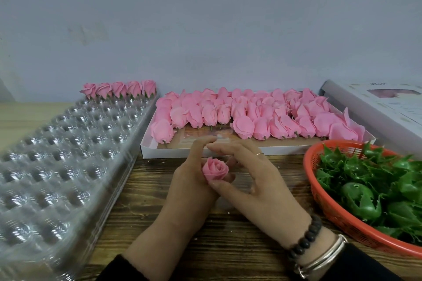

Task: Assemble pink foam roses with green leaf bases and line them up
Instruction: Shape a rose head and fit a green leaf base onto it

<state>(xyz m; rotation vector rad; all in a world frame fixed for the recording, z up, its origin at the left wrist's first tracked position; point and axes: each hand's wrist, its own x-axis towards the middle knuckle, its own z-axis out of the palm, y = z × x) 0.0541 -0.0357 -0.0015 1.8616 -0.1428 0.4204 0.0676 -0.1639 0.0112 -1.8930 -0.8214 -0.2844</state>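
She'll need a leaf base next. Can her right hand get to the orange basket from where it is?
Probably yes: the orange basket sits open-topped just right of her right hand, with bare table between and nothing covering the green leaf bases.

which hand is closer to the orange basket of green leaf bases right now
The right hand. It sits just left of the orange basket, thumb touching the pink rose. The left hand grips that rose from its far side, farther from the basket.

Plain pale grey wall (205, 18) behind dark wood-grain table (228, 235).
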